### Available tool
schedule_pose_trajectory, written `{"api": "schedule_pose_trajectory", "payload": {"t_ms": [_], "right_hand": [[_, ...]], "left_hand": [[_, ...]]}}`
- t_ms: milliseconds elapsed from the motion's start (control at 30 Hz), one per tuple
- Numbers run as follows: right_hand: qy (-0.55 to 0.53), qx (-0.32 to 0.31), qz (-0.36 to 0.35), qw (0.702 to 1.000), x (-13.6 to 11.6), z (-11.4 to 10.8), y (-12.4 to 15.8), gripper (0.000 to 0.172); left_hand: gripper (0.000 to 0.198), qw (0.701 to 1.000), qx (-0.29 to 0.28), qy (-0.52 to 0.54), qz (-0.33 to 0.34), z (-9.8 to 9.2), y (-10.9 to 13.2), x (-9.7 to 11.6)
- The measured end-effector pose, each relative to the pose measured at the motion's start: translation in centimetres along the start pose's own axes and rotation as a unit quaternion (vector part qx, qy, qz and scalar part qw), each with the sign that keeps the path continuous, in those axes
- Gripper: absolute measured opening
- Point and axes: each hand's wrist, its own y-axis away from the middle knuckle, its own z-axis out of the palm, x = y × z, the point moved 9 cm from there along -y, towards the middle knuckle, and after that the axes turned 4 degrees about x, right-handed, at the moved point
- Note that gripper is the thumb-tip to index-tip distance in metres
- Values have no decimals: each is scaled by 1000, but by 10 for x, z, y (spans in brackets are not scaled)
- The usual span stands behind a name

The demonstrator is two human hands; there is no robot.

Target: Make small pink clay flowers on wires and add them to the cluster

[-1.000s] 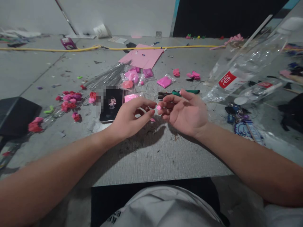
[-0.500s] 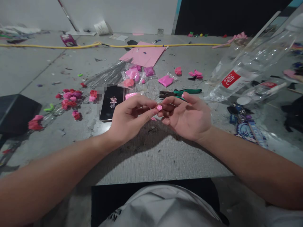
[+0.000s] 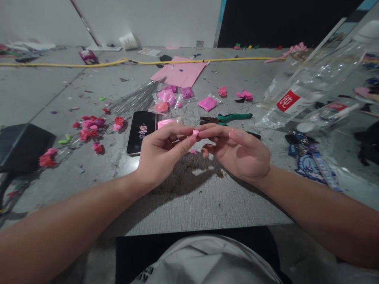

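Observation:
Pinched between the thumb and fingers of my left hand (image 3: 161,152) is a small pink clay piece (image 3: 196,133), shaped like a tiny flower. My right hand (image 3: 241,152) has its fingers stretched out toward the left, their tips touching the piece's right side. A dab of pink clay sticks near the tip of the right thumb, which stays apart from that piece. Under the hands, a pink scrap (image 3: 193,152) lies on the table. Just beyond my right hand are pliers (image 3: 233,118) with green handles, partly covered by the fingers.
A phone (image 3: 142,132) lies left of my hands. Behind it are bags of pink clay (image 3: 167,96) and a pink sheet (image 3: 180,71). Clay flowers on wires (image 3: 91,126) spread to the left. Clear plastic bottles (image 3: 310,85) and a keychain bundle (image 3: 308,157) are on the right.
My right fingers have straightened and come up against the pink clay piece. The piece has turned and shifted slightly left; my left hand keeps its pinch. The view has tilted a little.

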Motion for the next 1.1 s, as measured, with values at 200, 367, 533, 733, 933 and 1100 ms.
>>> {"api": "schedule_pose_trajectory", "payload": {"t_ms": [200,367,533,733,933,1100], "right_hand": [[48,2,-44,998,-6,2,3,29],[131,36,-99,986,-15,0,7,20],[266,53,-174,947,-28,1,12,14],[354,43,-243,902,-36,6,17,6],[384,19,-361,850,-49,17,22,7],[430,15,-385,817,-53,23,25,11]], "left_hand": [[16,1000,3,16,-21,-1,-2,-6],[12,998,-22,57,-28,2,-1,-8],[17,989,-28,107,-97,6,2,-15],[18,963,-64,220,-140,18,4,-22],[15,945,-113,272,-141,25,6,-23],[13,943,-130,276,-129,27,7,-19]]}}
